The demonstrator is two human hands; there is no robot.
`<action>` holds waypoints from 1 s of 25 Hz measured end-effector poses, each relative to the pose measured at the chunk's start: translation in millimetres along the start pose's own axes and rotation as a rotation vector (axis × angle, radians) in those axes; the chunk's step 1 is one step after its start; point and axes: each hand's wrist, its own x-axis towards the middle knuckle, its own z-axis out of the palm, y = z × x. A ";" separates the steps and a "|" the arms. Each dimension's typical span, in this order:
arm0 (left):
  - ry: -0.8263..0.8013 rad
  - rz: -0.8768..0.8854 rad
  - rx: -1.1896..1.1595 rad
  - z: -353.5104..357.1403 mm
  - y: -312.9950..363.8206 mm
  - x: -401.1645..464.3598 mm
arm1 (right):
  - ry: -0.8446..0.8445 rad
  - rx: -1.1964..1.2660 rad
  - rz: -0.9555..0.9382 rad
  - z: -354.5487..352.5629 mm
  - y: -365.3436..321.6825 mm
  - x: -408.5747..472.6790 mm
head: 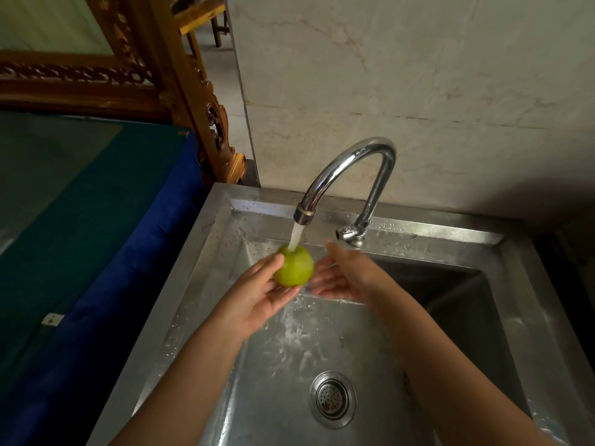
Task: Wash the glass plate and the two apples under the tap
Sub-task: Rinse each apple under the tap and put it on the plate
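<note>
A green apple (294, 267) sits directly under the running stream from the chrome tap (351, 175), above the steel sink (206, 252). My left hand (260, 296) cups the apple from below and the left, fingers against its side. My right hand (344, 275) is just right of the apple with its palm turned toward it and fingers spread and blurred; I cannot tell whether it touches the fruit. Neither the glass plate nor a second apple is in view.
Water splashes on the sink floor above the round drain strainer (333, 397). A blue and green cloth-covered surface (80, 236) lies to the left of the sink, with carved wooden furniture (180, 91) behind it. A marble wall (418, 75) backs the tap.
</note>
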 end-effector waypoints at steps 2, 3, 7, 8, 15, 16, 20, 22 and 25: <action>0.083 -0.099 -0.243 2.8 -5.9 2.1 | 0.257 0.148 -0.010 -21.1 -3.4 16.1; 0.106 -0.120 -0.295 3.2 -7.3 3.0 | 0.352 0.210 -0.042 -29.1 -5.9 24.5; 0.104 -0.152 -0.374 3.4 -8.6 2.2 | 0.418 0.258 -0.083 -28.0 -21.0 49.3; 0.098 -0.159 -0.388 2.9 -9.0 1.0 | 0.440 0.232 -0.072 -26.6 -22.4 54.0; 0.044 -0.198 -0.481 7.2 -8.2 -0.3 | 0.405 0.254 -0.052 -37.0 1.5 60.0; 0.035 -0.203 -0.497 8.7 -9.2 0.0 | 0.388 0.257 -0.037 -37.7 10.0 59.7; 0.028 -0.183 -0.485 12.9 -10.1 -1.4 | 0.395 0.271 0.074 -42.2 31.1 55.5; 0.077 -0.141 -0.396 13.3 -11.0 -6.0 | 0.419 0.223 0.118 -43.3 33.8 45.5; 0.070 0.001 -0.151 12.1 -13.1 -16.2 | 0.256 0.200 0.179 -37.6 44.4 14.1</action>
